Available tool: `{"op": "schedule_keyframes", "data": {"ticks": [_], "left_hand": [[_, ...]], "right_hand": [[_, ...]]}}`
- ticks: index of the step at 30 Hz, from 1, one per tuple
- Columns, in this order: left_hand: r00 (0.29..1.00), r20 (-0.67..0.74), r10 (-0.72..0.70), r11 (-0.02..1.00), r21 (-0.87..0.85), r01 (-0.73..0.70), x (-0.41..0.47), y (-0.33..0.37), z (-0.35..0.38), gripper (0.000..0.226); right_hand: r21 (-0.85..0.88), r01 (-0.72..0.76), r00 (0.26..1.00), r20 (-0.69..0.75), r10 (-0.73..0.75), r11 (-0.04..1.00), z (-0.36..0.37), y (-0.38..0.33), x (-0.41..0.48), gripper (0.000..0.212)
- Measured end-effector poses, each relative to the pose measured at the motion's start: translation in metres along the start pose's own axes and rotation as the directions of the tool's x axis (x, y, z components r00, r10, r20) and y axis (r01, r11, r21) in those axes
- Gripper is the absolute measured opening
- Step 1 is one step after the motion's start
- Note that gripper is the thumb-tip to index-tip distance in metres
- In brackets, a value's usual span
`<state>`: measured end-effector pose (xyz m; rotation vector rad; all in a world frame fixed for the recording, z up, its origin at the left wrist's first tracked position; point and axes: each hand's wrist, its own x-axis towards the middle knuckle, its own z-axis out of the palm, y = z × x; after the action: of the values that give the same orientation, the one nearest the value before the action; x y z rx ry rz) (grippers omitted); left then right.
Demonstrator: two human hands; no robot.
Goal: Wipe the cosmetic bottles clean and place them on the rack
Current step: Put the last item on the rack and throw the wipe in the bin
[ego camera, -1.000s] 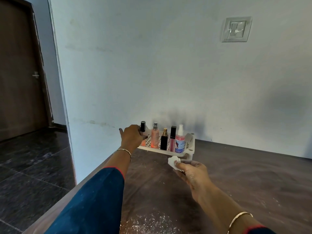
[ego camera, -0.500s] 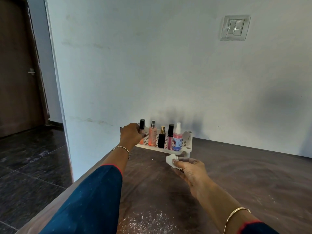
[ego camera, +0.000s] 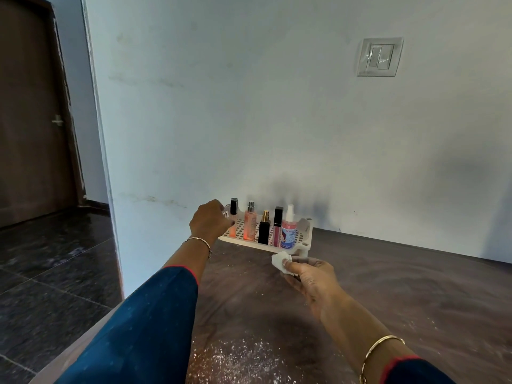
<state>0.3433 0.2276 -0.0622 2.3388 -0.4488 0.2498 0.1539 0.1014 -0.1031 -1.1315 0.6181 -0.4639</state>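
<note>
Change since earlier frame: left hand [ego camera: 212,220] sits a little further left, so more of the black-capped bottle [ego camera: 234,207] shows; the right hand [ego camera: 310,278] remains in front of the rack [ego camera: 306,239].
Left hand: fingers curled against the black-capped bottle at the rack's left end; whether they grip it cannot be told.
Right hand: thumb and fingers pinch a crumpled white wipe [ego camera: 280,261], held just in front of the rack's near edge.
Bottle positions: all upright in one row on the rack, namely black-capped bottle, pink spray bottle [ego camera: 250,225], gold-capped black bottle [ego camera: 264,231], lip-gloss tube [ego camera: 277,225], white-nozzle spray bottle [ego camera: 289,231].
Step in hand (judged): seating the last bottle, or lifting it for wiping.
Procedure: keep the bottle vertical; release only once its base sits flat on the perforated deck; withdraw sideways, away from the pink spray bottle.
Caution: neighbours stand close together, so one nudge could topple the row.
Surface: countertop [ego camera: 388,286] carries white powder [ego camera: 238,358]; keep the wipe off it.
</note>
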Motion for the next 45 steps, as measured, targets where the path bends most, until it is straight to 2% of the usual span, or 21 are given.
{"op": "schedule_keyframes", "data": {"ticks": [3,5,8,10,13,16,19,22,27,31,38,40,45], "left_hand": [[0.998,-0.027,-0.065,0.994,0.085,0.067,-0.012,0.006,-0.016,0.036],[0.993,0.043,-0.113,0.992,0.056,0.111,-0.02,0.01,-0.025,0.035],[0.973,0.2,-0.116,0.982,-0.124,0.142,-0.035,0.016,-0.036,0.036],[0.951,0.296,-0.085,0.942,-0.288,0.174,-0.059,0.025,-0.043,0.026],[0.89,0.454,-0.037,0.894,-0.383,0.233,-0.105,0.041,-0.051,0.009],[0.837,0.545,0.046,0.86,-0.448,0.244,-0.15,0.06,-0.054,0.005],[0.756,0.647,0.102,0.771,-0.532,0.351,-0.197,0.081,-0.056,0.026],[0.7,0.696,0.161,0.729,-0.562,0.391,-0.238,0.1,-0.057,0.041],[0.587,0.749,0.306,0.689,-0.6,0.406,-0.307,0.133,-0.046,0.034],[0.523,0.758,0.39,0.611,-0.638,0.469,-0.372,0.163,-0.022,0.02],[0.334,0.812,0.478,0.636,-0.583,0.506,-0.476,0.224,0.032,0.018],[0.263,0.84,0.475,0.669,-0.539,0.513,-0.505,0.241,0.05,0.021],[0.114,0.897,0.426,0.726,-0.415,0.548,-0.58,0.263,0.105,0.007]], "right_hand": [[0.025,-0.001,1.0,-0.009,0.001,1.0,0.003,-0.001,-0.012,0.017],[0.054,0.015,0.999,-0.033,-0.013,0.998,0.003,-0.001,-0.023,0.018],[0.109,0.036,0.996,-0.089,-0.026,0.993,-0.003,-0.003,-0.045,0.024],[0.128,0.04,0.995,-0.097,-0.028,0.991,-0.009,-0.004,-0.063,0.023],[0.154,0.005,0.998,-0.056,0.004,0.988,-0.017,-0.008,-0.095,0.017],[0.2,-0.018,0.999,-0.031,0.024,0.98,-0.028,-0.015,-0.131,0.014],[0.24,-0.004,0.998,-0.058,0.018,0.971,-0.046,-0.022,-0.168,0.013],[0.29,0.033,0.994,-0.107,-0.002,0.956,-0.072,-0.025,-0.205,0.011],[0.283,0.116,0.976,-0.212,-0.056,0.952,-0.133,-0.022,-0.262,0.016],[0.313,0.196,0.947,-0.305,-0.097,0.929,-0.189,-0.018,-0.305,0.021],[0.374,0.302,0.894,-0.431,-0.124,0.877,-0.297,0.006,-0.38,0.015],[0.403,0.324,0.873,-0.477,-0.106,0.856,-0.33,0.014,-0.399,0.01],[0.463,0.345,0.802,-0.597,0.0,0.816,-0.403,0.052,-0.43,0.005]]}}
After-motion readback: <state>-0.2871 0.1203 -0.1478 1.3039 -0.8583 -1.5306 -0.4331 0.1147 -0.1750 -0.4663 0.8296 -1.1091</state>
